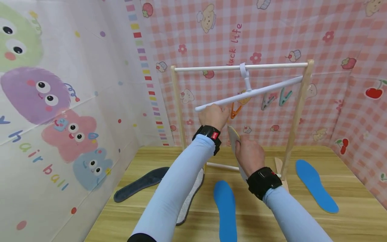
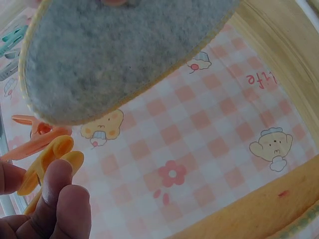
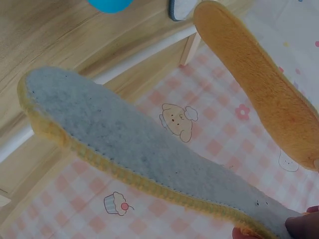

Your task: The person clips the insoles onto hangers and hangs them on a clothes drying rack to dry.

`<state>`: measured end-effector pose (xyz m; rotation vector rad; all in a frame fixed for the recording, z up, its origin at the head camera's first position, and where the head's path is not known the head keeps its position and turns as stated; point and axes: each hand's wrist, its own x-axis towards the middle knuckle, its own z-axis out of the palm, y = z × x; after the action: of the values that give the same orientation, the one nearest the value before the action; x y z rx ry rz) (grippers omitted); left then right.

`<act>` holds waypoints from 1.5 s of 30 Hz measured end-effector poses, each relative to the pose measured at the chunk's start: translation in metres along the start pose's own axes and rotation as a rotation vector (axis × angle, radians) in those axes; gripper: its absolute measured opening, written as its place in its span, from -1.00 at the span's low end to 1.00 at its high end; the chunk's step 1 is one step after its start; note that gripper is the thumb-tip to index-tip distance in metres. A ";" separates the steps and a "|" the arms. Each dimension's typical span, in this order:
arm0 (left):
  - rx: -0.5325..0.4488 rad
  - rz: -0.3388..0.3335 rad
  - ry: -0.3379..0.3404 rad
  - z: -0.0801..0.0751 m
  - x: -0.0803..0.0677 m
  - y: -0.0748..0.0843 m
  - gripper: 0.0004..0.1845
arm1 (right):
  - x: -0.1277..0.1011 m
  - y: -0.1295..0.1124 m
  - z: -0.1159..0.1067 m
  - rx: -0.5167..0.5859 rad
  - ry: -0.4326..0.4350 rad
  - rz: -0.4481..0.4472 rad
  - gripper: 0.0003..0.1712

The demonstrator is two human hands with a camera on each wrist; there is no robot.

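A pale wooden bench point(image 1: 347, 222) sits walled in by cartoon-print cloth, pink gingham behind. On it stand one wooden drying rack point(image 1: 297, 111) and four loose insoles: two blue point(image 1: 225, 208), one dark, one grey. The left hand point(image 1: 214, 116) pinches an orange clothespin point(image 2: 47, 162) on the white hanger point(image 1: 251, 92); the right hand point(image 1: 250, 155) grips a yellow-edged insole point(image 3: 134, 154) just below.
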<state>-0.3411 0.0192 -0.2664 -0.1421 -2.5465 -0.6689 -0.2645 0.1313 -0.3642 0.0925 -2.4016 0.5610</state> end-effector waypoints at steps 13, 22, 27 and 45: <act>0.008 -0.006 -0.002 -0.002 0.000 0.004 -0.52 | 0.013 -0.007 -0.001 -0.017 -0.029 0.017 -0.78; 0.017 -0.012 -0.018 -0.002 -0.001 0.007 -0.54 | 0.019 -0.011 -0.002 -0.036 -0.009 0.006 -0.76; 0.024 -0.002 -0.018 -0.002 -0.002 0.007 -0.51 | 0.024 -0.015 -0.003 -0.048 -0.019 0.008 -0.75; 0.082 0.016 -0.002 -0.001 -0.005 0.006 -0.44 | 0.024 -0.022 -0.001 -0.044 -0.016 -0.004 -0.75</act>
<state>-0.3352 0.0240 -0.2660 -0.1347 -2.5670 -0.5571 -0.2786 0.1139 -0.3406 0.0832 -2.4279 0.5066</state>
